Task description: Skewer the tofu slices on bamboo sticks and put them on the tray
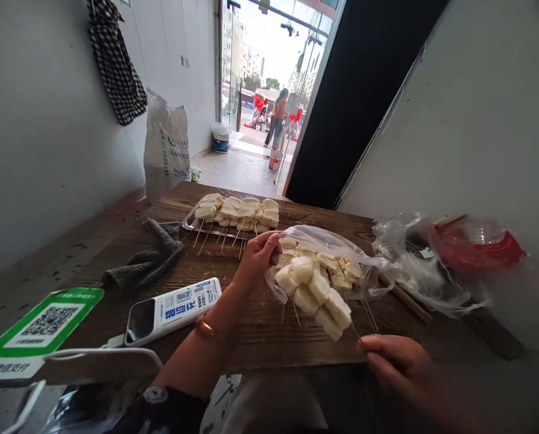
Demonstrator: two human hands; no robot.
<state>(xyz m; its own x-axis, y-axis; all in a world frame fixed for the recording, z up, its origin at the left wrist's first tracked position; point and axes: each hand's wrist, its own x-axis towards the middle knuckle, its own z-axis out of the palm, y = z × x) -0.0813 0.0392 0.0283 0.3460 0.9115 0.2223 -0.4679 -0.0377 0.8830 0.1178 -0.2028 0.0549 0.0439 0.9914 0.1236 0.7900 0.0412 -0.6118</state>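
My left hand (263, 256) is closed on the raised edge of a clear plastic bag (324, 238). Under that film lie several skewers (342, 271) threaded with pale, off-white pieces, their sticks pointing toward me. With a pinch at the stick's end, my right hand (394, 358) holds up one skewer (315, 295) of thick white slices. It slants up and left in front of the bag's mouth, and I cannot tell whether it touches the bag. Beyond my left hand, a metal tray (189, 222) bears more skewers (240, 210) in a stacked row, sticks over its near edge.
On the table's left lie a grey cloth (154, 250), a white power-bank-like device (174, 310), a cable (111, 351) and a green QR-code card (43, 325). Crumpled plastic (414, 271) and a red container (482, 247) sit at right. A person (277, 117) stands outside the doorway.
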